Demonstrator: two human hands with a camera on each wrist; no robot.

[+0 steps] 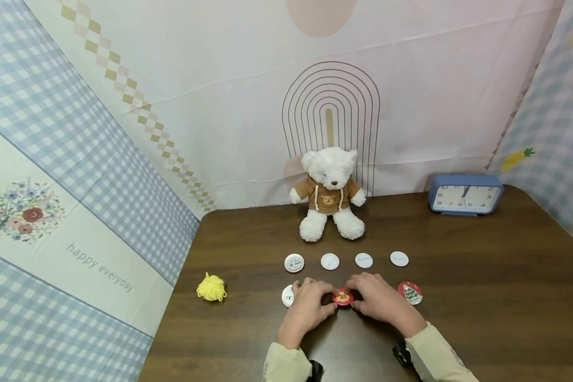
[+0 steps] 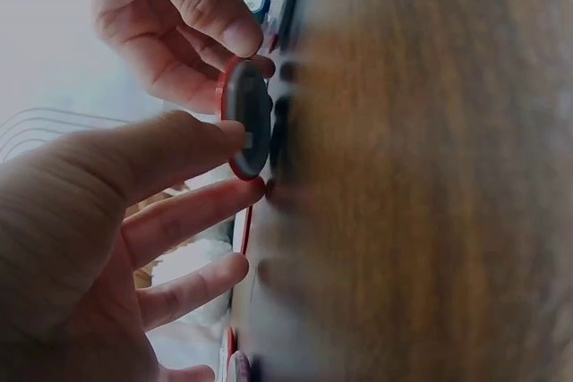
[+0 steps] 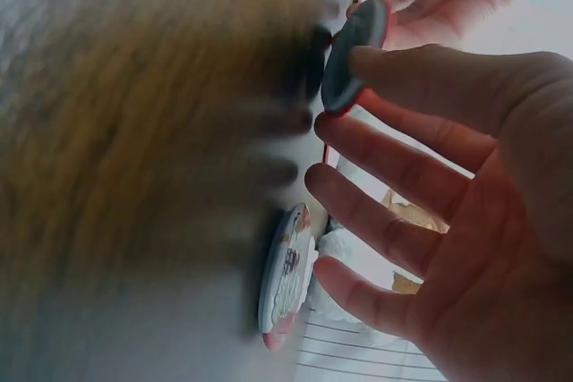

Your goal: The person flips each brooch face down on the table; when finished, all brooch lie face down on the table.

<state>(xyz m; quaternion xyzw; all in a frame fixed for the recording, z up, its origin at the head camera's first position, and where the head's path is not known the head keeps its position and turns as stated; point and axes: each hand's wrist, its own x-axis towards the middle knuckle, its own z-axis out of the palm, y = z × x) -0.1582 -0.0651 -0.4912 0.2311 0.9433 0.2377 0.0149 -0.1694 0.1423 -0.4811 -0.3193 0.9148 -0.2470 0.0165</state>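
Yellow yarn (image 1: 211,288) sits at the left of a brown table (image 1: 239,339). Next is a white round badge (image 1: 288,297), partly hidden by the left hand (image 1: 306,306). Behind, four pale badges (image 1: 330,261) run rightward in a row before a white teddy bear (image 1: 331,185). In front of the row, the left hand and right hand (image 1: 379,300) pinch a red badge (image 1: 342,297) from opposite sides, face up, seemingly just clear of the wood. Farther right are a Christmas-tree badge (image 1: 410,293) and, beyond, a blue clock (image 1: 466,194). Positioning the red badge two-handed seems the current step; the next move probably calls for even pinches, keeping it level.
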